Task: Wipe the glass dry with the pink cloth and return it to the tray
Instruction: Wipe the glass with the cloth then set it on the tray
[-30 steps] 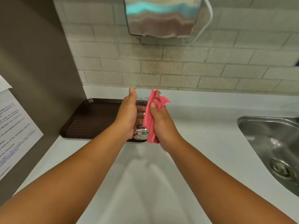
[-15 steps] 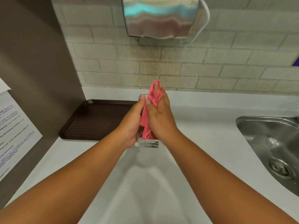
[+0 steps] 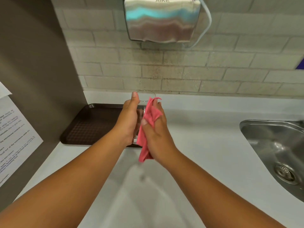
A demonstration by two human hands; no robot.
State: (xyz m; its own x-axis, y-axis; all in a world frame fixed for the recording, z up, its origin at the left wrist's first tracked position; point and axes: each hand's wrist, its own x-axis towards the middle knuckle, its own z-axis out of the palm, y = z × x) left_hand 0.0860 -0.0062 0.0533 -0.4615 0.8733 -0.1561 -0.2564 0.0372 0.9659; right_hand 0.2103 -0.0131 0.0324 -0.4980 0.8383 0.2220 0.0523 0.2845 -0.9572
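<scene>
A clear drinking glass (image 3: 144, 97) is held upright above the counter, its rim showing over my fingers. My left hand (image 3: 129, 124) wraps its left side, thumb up at the rim. My right hand (image 3: 158, 137) presses the pink cloth (image 3: 148, 129) against the glass's right side; the cloth's lower end hangs below my palm. Most of the glass body is hidden between hands and cloth. The dark brown tray (image 3: 92, 122) lies on the counter behind and left of my hands.
White counter (image 3: 205, 145) spreads ahead. A steel sink (image 3: 276, 148) with drain sits at the right. A steel hand dryer (image 3: 162, 20) hangs on the tiled wall above. A brown side panel with a paper notice (image 3: 14, 137) stands at the left.
The glass has been turned upright, with its rim now showing above my left thumb. My right hand with the cloth slid down along the glass's right side.
</scene>
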